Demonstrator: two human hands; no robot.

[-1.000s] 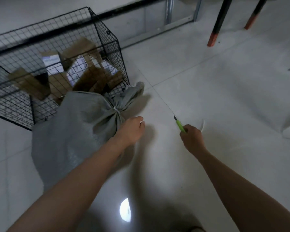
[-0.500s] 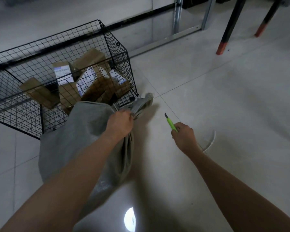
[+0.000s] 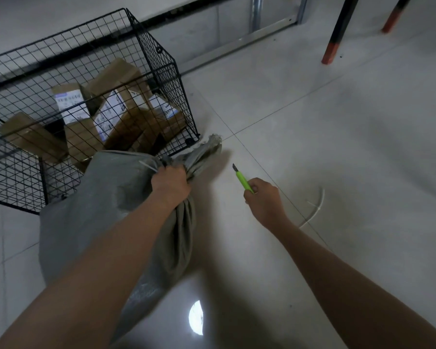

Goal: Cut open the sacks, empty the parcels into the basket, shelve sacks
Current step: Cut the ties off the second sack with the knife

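Observation:
A full grey sack [image 3: 91,212] lies on the tiled floor against the black wire basket [image 3: 161,61]. My left hand [image 3: 170,183] grips the sack's bunched neck, where a white zip tie [image 3: 149,166] sticks out. The frayed sack mouth [image 3: 208,149] points toward the basket's corner. Several brown cardboard parcels [image 3: 106,117] with white labels lie in the basket. My right hand [image 3: 262,201] holds a green utility knife [image 3: 242,178], blade out and aimed up-left, a short way right of the sack neck.
A cut white zip tie [image 3: 315,207] lies on the floor right of my right hand. Two dark furniture legs with red feet [image 3: 334,44] stand at the top right. A metal rail [image 3: 237,44] runs along the wall base.
My left hand moved from beside the sack onto its neck and closed round it. The knife hand shifted slightly left toward the sack.

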